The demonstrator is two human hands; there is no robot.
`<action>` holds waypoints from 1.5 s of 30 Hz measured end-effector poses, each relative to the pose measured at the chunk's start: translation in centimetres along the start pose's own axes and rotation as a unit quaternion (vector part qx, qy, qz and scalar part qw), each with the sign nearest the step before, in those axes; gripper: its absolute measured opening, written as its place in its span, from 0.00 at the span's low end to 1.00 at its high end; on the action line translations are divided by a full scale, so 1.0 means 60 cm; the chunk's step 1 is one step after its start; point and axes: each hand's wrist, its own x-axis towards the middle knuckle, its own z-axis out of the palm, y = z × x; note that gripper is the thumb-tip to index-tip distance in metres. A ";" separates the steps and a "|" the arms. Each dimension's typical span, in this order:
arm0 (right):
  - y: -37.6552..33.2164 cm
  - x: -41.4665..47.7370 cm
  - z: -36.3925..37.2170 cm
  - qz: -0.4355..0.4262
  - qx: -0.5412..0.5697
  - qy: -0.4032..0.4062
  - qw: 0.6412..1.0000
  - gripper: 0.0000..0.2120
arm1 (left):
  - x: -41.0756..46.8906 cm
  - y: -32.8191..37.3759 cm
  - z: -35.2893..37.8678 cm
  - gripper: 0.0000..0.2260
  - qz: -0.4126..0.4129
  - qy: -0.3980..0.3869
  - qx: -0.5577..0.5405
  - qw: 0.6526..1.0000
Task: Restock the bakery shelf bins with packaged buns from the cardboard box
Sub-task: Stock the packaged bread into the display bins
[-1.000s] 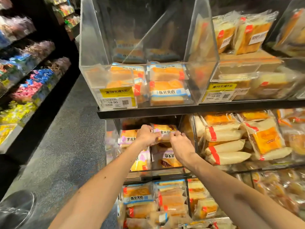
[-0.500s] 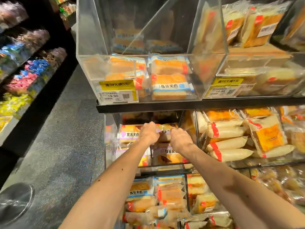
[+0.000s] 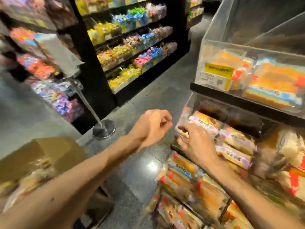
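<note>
Hands at the middle bin (image 3: 187, 103), frame blurred.
Left hand (image 3: 151, 128) is held loosely curled and empty just beside the bin. Right hand (image 3: 196, 144) is bent over the purple-label buns (image 3: 231, 138); whether they are gripped cannot be told. Cardboard box (image 3: 49, 151) is seen lower left.

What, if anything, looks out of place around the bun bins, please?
Nothing clearly stands out. The purple-label buns by the right hand lie loosely stacked, none on the floor; motion blur hides finer damage.

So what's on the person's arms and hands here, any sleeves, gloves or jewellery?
Nothing worn shows. The left hand and right hand are ungloved, with no watch at either wrist, and no sleeve appears up to the frame edge.
</note>
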 end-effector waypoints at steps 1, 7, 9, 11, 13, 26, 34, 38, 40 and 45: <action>-0.040 -0.008 0.022 -0.052 0.001 -0.018 0.998 0.17 | -0.051 -0.024 -0.036 0.03 -0.018 0.025 0.037 0.999; -0.301 -0.071 0.179 -0.278 0.054 -0.111 0.953 0.17 | -0.387 -0.170 -0.201 0.07 -0.234 0.077 0.216 0.945; -0.381 -0.092 0.227 -0.331 0.082 -0.157 0.927 0.20 | -0.489 -0.202 -0.229 0.12 -0.346 0.076 0.223 0.908; -0.453 -0.117 0.274 -0.375 0.040 -0.249 0.892 0.21 | -0.577 -0.239 -0.245 0.12 -0.435 0.061 0.218 0.872; -0.510 -0.132 0.329 -0.404 0.012 -0.302 0.863 0.23 | -0.651 -0.284 -0.253 0.10 -0.500 0.073 0.194 0.841; -0.791 -0.147 0.741 -0.370 -0.134 -0.458 0.797 0.17 | -0.913 -0.714 -0.237 0.14 -0.653 -0.029 0.037 0.756; -0.793 -0.113 0.906 -0.323 -0.297 -0.548 0.712 0.32 | -0.950 -0.861 -0.180 0.16 -0.663 -0.154 -0.111 0.724; -0.773 -0.097 0.967 -0.372 -0.341 -0.557 0.660 0.32 | -0.941 -0.910 -0.139 0.15 -0.629 -0.215 -0.108 0.739; -0.767 -0.095 0.995 -0.409 -0.354 -0.546 0.640 0.30 | -0.936 -0.934 -0.113 0.15 -0.598 -0.245 -0.078 0.759; -0.770 -0.079 1.055 -0.474 -0.391 -0.507 0.604 0.38 | -0.903 -0.994 -0.057 0.20 -0.486 -0.301 0.023 0.820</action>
